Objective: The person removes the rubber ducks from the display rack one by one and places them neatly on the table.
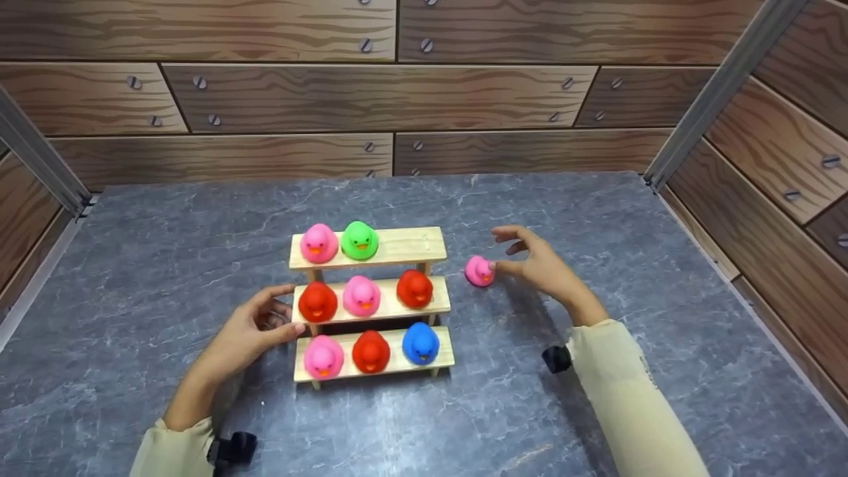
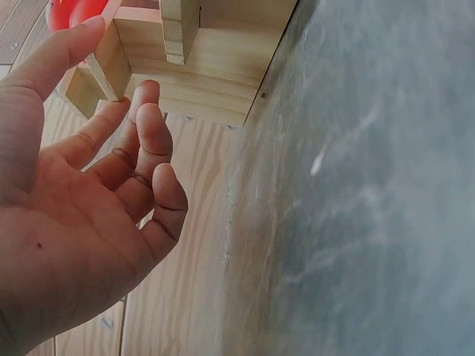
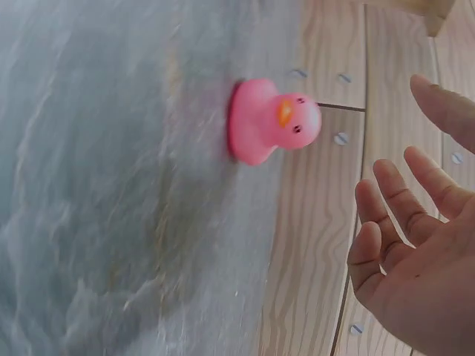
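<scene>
A three-tier wooden stand (image 1: pixel 404 246) holds several rubber ducks. The top tier bears a pink duck (image 1: pixel 318 243) and a green duck (image 1: pixel 360 240); its right end is bare. Red, pink and red ducks sit on the middle tier, and pink, red and blue ones on the bottom. My left hand (image 1: pixel 242 331) holds the middle tier's left end between thumb and forefinger, the other fingers loosely bent. Right of the stand, a loose pink duck (image 3: pixel 256 122) sits upright on the tabletop. Beside and above it hovers my right hand (image 1: pixel 543 268), fingers spread, apart from the duck.
The stand rests on a grey marbled tabletop (image 1: pixel 503 424). Wood-patterned panels (image 1: pixel 377 99) close off the back and sides, with metal corner posts (image 1: pixel 715 86). A black wrist device (image 1: pixel 556 359) sits by the right sleeve, another (image 1: pixel 233 449) by the left.
</scene>
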Motion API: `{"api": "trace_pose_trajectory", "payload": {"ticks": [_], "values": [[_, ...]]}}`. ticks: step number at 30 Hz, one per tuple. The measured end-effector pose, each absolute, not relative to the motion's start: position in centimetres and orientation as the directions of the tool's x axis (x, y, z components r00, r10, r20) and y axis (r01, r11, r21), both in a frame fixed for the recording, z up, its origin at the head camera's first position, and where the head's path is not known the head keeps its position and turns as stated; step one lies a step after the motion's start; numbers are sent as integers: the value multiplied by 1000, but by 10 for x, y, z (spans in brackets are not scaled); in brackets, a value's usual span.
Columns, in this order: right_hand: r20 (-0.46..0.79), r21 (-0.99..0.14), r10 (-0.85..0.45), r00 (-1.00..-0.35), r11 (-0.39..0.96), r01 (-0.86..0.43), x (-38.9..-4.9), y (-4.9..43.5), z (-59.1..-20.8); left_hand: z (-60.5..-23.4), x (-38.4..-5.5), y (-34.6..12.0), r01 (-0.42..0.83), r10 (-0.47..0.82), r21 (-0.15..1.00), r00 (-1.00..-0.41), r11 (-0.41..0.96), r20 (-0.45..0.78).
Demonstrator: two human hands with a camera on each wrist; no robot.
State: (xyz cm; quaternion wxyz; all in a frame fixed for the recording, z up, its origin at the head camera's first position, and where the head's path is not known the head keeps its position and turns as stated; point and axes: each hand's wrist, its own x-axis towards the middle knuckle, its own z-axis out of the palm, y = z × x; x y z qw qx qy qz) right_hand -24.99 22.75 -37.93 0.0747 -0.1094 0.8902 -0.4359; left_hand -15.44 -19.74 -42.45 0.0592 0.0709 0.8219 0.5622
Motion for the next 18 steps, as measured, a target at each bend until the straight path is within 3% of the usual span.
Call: {"api": "trace_pose_trajectory", "payload": {"ticks": [7, 18], "values": [[-19, -845, -256, -967, 521, -121, -243, 216, -369, -424, -155, -198, 32, 181, 938, -983, 344, -33], [69, -868, -320, -945, 448, -215, -233, 188, -356, -424, -154, -198, 30, 190, 951, -981, 308, -31]]}}
